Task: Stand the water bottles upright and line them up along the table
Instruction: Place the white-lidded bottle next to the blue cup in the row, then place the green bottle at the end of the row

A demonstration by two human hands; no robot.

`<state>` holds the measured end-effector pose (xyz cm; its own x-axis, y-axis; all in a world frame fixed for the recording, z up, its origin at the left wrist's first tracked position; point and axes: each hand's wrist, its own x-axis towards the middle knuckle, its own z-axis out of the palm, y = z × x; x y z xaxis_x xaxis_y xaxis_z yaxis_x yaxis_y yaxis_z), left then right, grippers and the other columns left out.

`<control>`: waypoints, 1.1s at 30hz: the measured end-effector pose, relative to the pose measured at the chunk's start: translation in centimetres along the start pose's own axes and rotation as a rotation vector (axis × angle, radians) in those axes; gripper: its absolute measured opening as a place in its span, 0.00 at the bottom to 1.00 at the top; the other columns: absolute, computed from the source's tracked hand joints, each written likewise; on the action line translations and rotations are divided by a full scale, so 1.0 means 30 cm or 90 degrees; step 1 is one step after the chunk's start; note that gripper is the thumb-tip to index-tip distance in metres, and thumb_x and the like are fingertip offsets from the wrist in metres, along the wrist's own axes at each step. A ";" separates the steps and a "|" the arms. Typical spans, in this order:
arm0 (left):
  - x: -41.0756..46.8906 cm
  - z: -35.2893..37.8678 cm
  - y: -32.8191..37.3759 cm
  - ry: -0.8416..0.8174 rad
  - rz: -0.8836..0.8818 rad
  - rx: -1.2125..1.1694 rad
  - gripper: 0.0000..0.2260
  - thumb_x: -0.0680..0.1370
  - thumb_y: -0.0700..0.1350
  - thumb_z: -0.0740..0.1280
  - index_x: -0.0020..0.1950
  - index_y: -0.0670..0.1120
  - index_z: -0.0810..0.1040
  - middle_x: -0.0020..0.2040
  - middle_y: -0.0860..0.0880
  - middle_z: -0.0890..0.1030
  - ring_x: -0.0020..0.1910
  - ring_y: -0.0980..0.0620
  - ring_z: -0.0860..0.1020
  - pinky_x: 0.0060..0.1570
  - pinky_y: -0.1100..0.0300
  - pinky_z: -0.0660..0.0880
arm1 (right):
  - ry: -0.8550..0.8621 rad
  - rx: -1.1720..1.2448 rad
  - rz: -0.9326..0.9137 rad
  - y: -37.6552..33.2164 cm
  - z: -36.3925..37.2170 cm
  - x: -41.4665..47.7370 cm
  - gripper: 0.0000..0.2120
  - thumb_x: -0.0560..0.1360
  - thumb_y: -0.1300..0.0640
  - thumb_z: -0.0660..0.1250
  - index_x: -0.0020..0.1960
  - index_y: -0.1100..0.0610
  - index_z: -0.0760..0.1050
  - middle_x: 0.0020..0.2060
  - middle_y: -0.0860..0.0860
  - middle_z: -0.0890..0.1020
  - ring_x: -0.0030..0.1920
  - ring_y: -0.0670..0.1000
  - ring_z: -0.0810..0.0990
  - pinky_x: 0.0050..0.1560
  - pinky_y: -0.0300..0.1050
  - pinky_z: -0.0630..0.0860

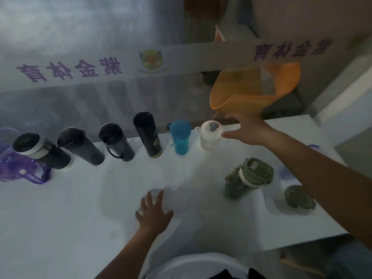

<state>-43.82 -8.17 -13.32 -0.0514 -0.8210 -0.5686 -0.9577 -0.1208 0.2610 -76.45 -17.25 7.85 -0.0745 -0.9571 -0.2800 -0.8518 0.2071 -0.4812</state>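
Note:
Several bottles stand upright in a row along the far edge of the white table [80, 208]: three dark ones [118, 144], a tall black flask [148, 135], a blue bottle [181, 137] and a clear white-lidded bottle [209, 135]. My right hand [247, 128] hovers open just right of the white-lidded bottle, fingers spread, holding nothing. A green bottle [247, 180] stands nearer, at the right. A clear bottle with a green lid [298, 198] sits by the right edge. My left hand [154, 214] rests flat on the table, fingers apart.
A purple bottle [22, 174] and a purple cup stand at the far left. Frosted glass with purple lettering [70, 70] runs behind the table. An orange plastic chair [251, 87] stands beyond the glass. The table's right edge drops off near the green-lidded bottle.

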 end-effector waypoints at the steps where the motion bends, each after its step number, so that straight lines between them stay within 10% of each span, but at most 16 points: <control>1: 0.003 0.007 0.012 -0.006 0.017 0.008 0.35 0.77 0.62 0.62 0.79 0.61 0.47 0.80 0.49 0.41 0.79 0.43 0.41 0.73 0.37 0.49 | 0.004 0.024 0.021 0.002 -0.012 -0.072 0.30 0.67 0.38 0.73 0.65 0.47 0.72 0.61 0.45 0.76 0.58 0.49 0.75 0.56 0.49 0.74; 11: 0.000 0.113 0.107 0.007 0.146 0.090 0.36 0.77 0.62 0.60 0.79 0.60 0.44 0.80 0.47 0.37 0.78 0.41 0.37 0.72 0.34 0.41 | 0.079 0.073 0.150 0.089 0.208 -0.439 0.40 0.67 0.50 0.76 0.73 0.43 0.59 0.66 0.48 0.70 0.61 0.50 0.72 0.53 0.40 0.69; 33: -0.078 0.184 0.242 -0.028 0.009 0.061 0.35 0.78 0.62 0.60 0.77 0.66 0.40 0.79 0.55 0.36 0.79 0.46 0.38 0.70 0.31 0.51 | 0.102 -0.052 -0.108 0.288 -0.094 0.049 0.34 0.62 0.50 0.77 0.65 0.47 0.68 0.62 0.52 0.74 0.59 0.57 0.75 0.54 0.55 0.77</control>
<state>-52.21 -4.05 -14.41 -0.0758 -0.7965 -0.5999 -0.9794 -0.0534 0.1948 -85.37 -17.44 5.63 -0.0021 -0.9980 -0.0626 -0.8981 0.0294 -0.4389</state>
